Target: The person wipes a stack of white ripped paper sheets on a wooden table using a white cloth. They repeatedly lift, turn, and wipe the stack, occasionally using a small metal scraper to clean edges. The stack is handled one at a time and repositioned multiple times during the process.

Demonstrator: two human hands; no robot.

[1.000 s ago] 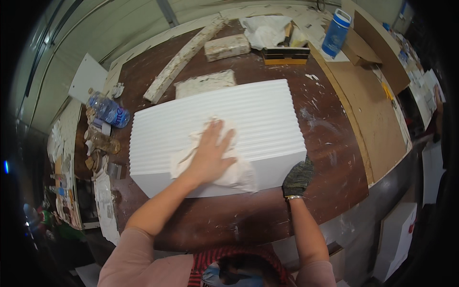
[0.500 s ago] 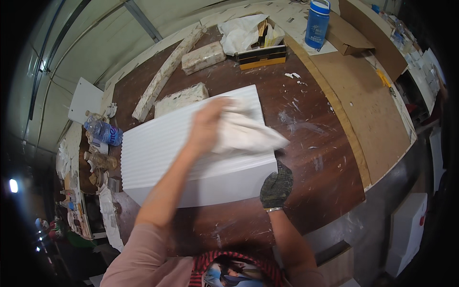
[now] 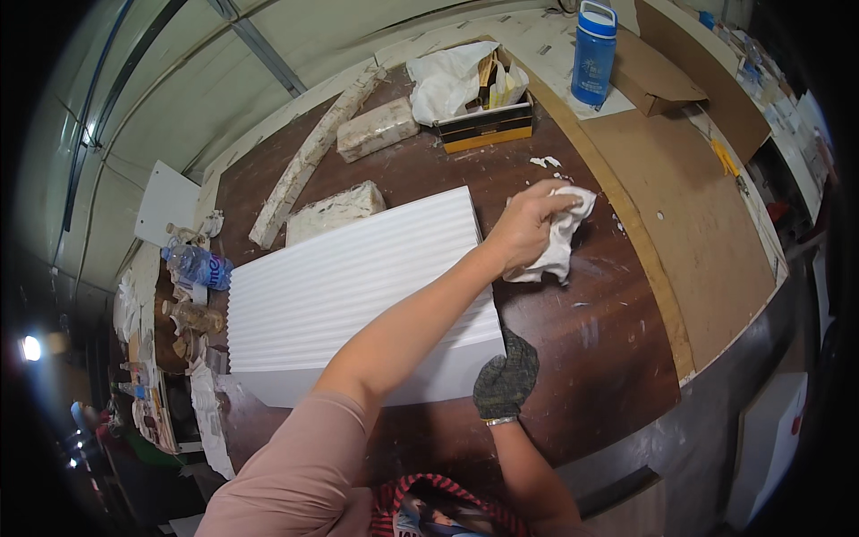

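Note:
A white block with a ribbed top (image 3: 358, 291) and a smooth near side lies lengthwise on the brown table (image 3: 591, 358). My bare left hand (image 3: 522, 231) reaches across it to beyond its right end. A crumpled white cloth (image 3: 565, 234) is bunched in its fingers and hangs down over the tabletop. My right hand (image 3: 506, 380), in a dark knitted glove, grips the block's near right corner; part of its fingers is hidden by the block.
Behind the block lie two plaster-smeared bricks (image 3: 380, 130) and a long crusted bar (image 3: 313, 161). A box of tools with a white bag (image 3: 488, 125) stands farther back, a blue bottle (image 3: 595, 58) to its right. Plastic bottles (image 3: 197, 267) line the left edge.
My left hand has swept the cloth rightward, off the ribbed top and past the block's right end. My gloved right hand keeps its place at the corner.

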